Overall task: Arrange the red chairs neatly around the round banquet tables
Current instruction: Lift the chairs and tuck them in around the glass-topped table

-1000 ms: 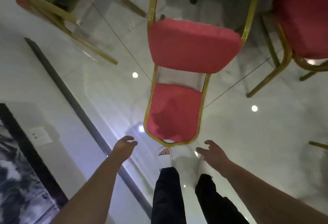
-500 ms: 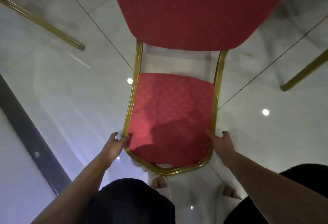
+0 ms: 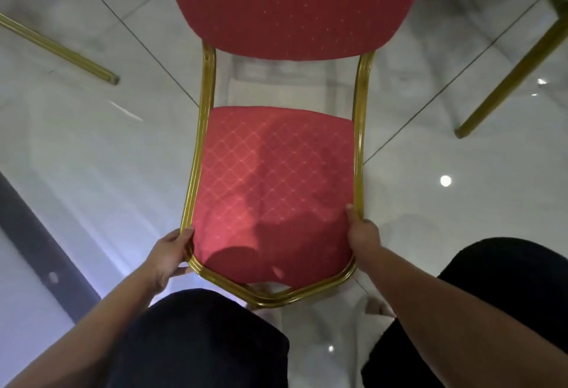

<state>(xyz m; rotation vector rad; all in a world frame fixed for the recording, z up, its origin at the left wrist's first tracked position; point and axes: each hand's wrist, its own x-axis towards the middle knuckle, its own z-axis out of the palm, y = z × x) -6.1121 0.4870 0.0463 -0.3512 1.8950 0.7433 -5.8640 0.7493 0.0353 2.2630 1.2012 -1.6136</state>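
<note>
Both hands curled round the gold frame of the red chair [image 3: 270, 178]: left hand [image 3: 167, 257] gripping the left side of the backrest frame near its top corner, thumb on the fabric edge and fingers wrapped beneath; right hand [image 3: 362, 235] gripping the right rail a little farther along, thumb on the inner edge, remaining fingers hidden behind the tube.

Placed relative to the chair, largest first:
- Glossy pale floor [image 3: 92, 157] beneath and on every side of it, grout lines running diagonally under the seat.
- Red chair itself close in front of the knees, backrest nearest, seat cushion [image 3: 292, 0] at the far end, apparently tipped toward the body; whether its feet touch the floor cannot be told.
- Dark trousered legs just nearer than the backrest top, one on each side.
- Gold leg of another chair [image 3: 507, 77] to the right of the seat, apart from it.
- Another gold leg [image 3: 58, 49] to the left, also apart.
- No banquet table in view.

For doing this step well, by judgement: keep both grips level so the frame does not twist, lift rather than drag to spare the polished floor, steer the seat between the two neighbouring legs without knocking them, set all feet down together, then square the backrest with the neighbours.
</note>
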